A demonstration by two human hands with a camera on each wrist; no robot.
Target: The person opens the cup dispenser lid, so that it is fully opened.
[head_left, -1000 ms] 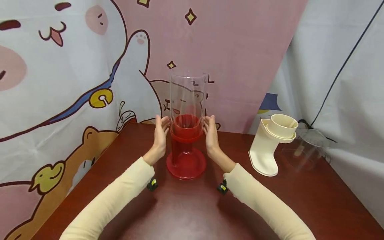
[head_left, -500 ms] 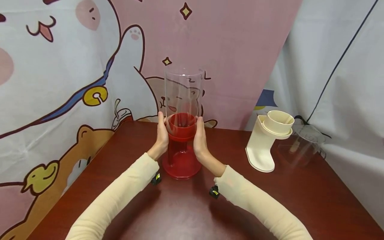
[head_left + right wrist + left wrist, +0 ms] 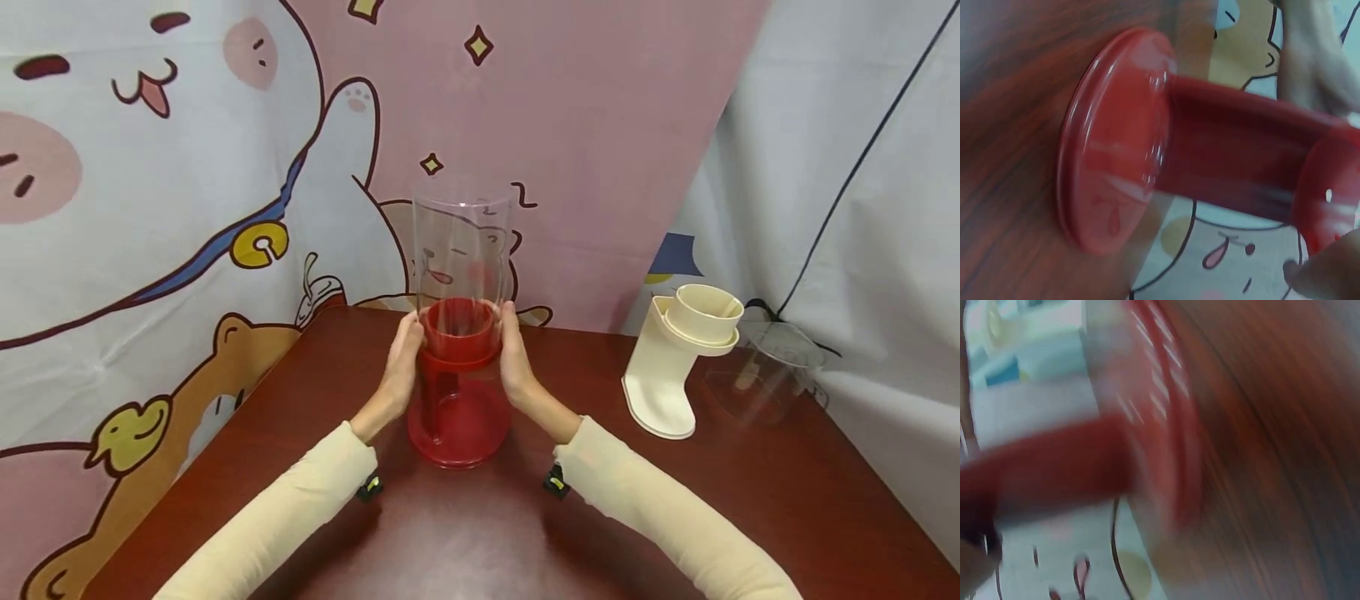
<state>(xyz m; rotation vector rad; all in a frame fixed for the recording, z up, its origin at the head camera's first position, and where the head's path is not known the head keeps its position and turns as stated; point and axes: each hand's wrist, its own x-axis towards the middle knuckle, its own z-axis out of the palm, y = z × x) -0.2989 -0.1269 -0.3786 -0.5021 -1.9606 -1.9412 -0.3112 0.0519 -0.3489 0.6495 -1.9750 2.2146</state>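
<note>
A red stand (image 3: 459,425) with a round base and a ring-shaped collar stands upright in the middle of the table, a clear cylinder (image 3: 459,242) set in its top. From the left side, the left hand (image 3: 399,362) holds it at the collar and the cylinder's lower end. Opposite, the right hand (image 3: 521,362) holds it at the same height, thumb upward. Fingertips of both hands reach round behind and show faintly through the clear wall. In the right wrist view the base (image 3: 1113,150) lies close to the tabletop; contact cannot be told. The left wrist view is blurred.
To the right stands a cream stand (image 3: 663,367) of similar shape with a ring on top. Beside it is a clear container (image 3: 772,358) near the back right. A black cable (image 3: 862,171) hangs down the white cloth, and a printed curtain backs the table (image 3: 675,508).
Both hands have closed in from beside the red stand and taken hold of it. Stand and cylinder have come slightly nearer the person and a little left. The cream stand has stayed put.
</note>
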